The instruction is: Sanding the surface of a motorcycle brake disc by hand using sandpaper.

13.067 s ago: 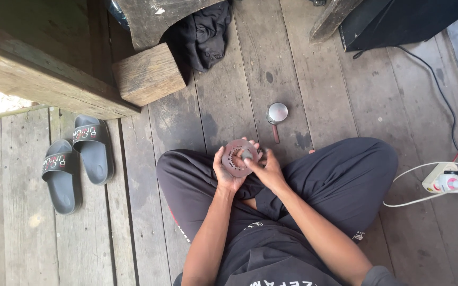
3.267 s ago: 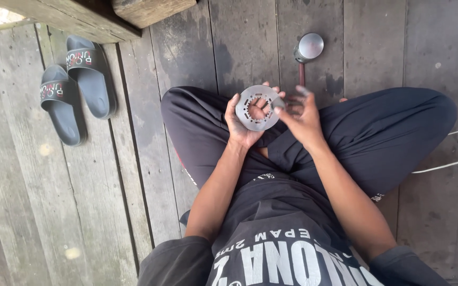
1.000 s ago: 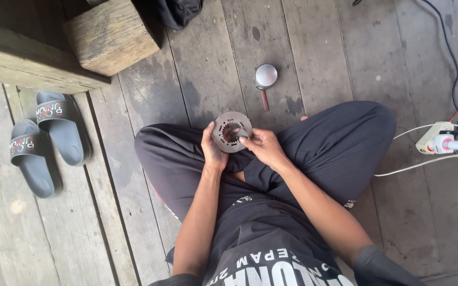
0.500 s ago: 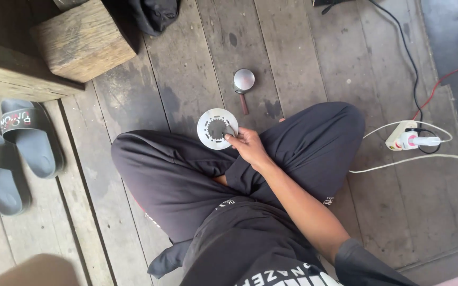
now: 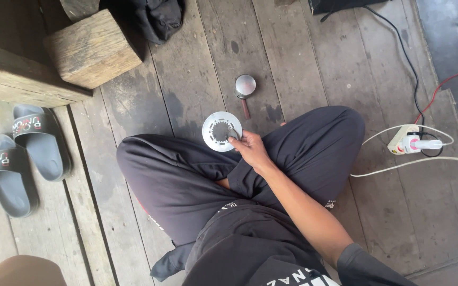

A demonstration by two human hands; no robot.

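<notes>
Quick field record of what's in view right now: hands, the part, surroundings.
right hand: fingers on the edge of the white round disc
left hand: not in view
disc: flat on the plank floor, dark centre
magnifier: just beyond the disc
slippers: grey pair, on the person's left
power strip: on the person's right, plug in
wood block: far left

Soft, even daylight (no hard shadows); sharp throughout, darker under the timber at top left.
</notes>
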